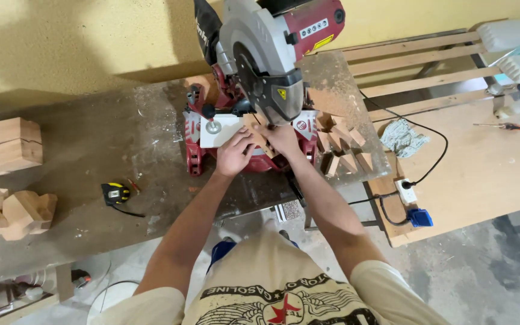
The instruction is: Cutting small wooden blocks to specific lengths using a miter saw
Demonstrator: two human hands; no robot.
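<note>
Hands both at the saw base, centre frame. Our left hand (pixel 234 153) and right hand (pixel 283 139) press together on a small wood piece (pixel 260 137) lying on the table of the red miter saw (pixel 260 78), fingers bent down onto the wood, clamped on it from both sides. Wood piece sits right under the blade guard (pixel 278 96), at 12 o'clock from our hands. Cut wood blocks (pixel 339 144) heaped at 3 o'clock of the right hand, just beside the saw. Tape measure (pixel 116 193) lies on the dusty workbench (pixel 91 150) at 8 o'clock of the left hand, well apart. Bigger wood chunks (pixel 10 180) at far 9 o'clock. Power strip (pixel 406 191) with black cable at 4 o'clock on a plywood board (pixel 482 162); screwdriver (pixel 501 126) further at 2 o'clock.
</note>
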